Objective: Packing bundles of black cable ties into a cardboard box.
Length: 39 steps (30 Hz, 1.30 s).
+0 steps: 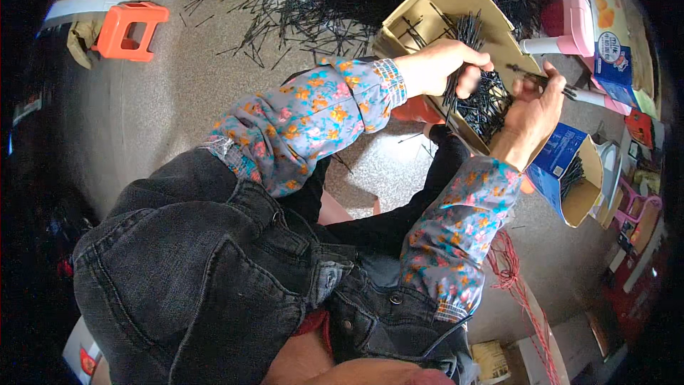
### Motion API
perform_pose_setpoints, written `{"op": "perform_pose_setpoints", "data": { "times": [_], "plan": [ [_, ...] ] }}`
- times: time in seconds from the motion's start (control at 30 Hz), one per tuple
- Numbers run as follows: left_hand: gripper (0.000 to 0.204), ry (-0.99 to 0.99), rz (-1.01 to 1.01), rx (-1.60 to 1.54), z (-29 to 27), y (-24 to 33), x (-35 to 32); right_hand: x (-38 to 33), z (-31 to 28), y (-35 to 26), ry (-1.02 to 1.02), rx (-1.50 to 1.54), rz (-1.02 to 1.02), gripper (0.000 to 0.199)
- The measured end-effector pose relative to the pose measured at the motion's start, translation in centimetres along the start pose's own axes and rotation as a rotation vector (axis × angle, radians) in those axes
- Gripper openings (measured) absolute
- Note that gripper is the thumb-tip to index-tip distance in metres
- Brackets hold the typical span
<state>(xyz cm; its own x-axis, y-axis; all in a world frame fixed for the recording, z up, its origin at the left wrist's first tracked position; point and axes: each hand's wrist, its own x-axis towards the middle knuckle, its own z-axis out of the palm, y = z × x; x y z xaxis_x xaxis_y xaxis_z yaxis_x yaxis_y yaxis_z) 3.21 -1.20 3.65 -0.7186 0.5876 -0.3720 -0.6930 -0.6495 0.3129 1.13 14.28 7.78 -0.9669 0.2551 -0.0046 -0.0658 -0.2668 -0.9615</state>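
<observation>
My left hand (445, 68) is closed round a bundle of thin black sticks (468, 32) above an open cardboard box (427, 0). More of the same black sticks (484, 103) lie tangled inside the box, just below that hand. At the box's right edge my right hand (533, 110) has its fingers curled round a few black sticks (545, 80), which poke out past the fingertips. What exactly the sticks are I cannot make out. Flowered sleeve covers (306, 117) reach both wrists.
A large heap of black sticks (320, 0) spreads over the floor beyond the box. An orange stool (132, 31) stands far left. On the right are a pink and white stool (573, 14), a blue carton (563, 157) holding more sticks, and a hank of red string (507, 271).
</observation>
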Motion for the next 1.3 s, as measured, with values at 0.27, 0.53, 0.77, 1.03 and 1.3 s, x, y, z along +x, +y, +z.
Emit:
{"op": "perform_pose_setpoints", "data": {
  "times": [0.27, 0.53, 0.77, 1.03, 1.3],
  "plan": [
    [0.026, -0.082, 0.193, -0.034, -0.3, 1.2, 0.7, -1.9, 1.5, 2.1, -0.125, -0.263, -0.241, 0.021],
    [0.028, -0.108, 0.207, 0.012, -1.5, 2.1, 0.3, -4.0, 2.8, 1.7, -0.452, -0.861, -0.662, 0.035],
    [0.017, -0.061, 0.317, -0.204, -1.9, 3.3, 0.0, -3.7, 1.7, 1.4, -0.093, -0.326, -0.116, 0.027],
    [0.020, -0.082, 0.478, -0.175, -1.6, 3.0, 0.8, -4.7, 3.6, 4.1, 0.002, 0.283, 0.352, 0.060],
    [0.026, -0.062, 0.398, 0.087, 0.6, -0.1, 0.7, -3.5, 4.0, 4.3, 0.181, 0.396, 0.373, 0.053]
  ]
}}
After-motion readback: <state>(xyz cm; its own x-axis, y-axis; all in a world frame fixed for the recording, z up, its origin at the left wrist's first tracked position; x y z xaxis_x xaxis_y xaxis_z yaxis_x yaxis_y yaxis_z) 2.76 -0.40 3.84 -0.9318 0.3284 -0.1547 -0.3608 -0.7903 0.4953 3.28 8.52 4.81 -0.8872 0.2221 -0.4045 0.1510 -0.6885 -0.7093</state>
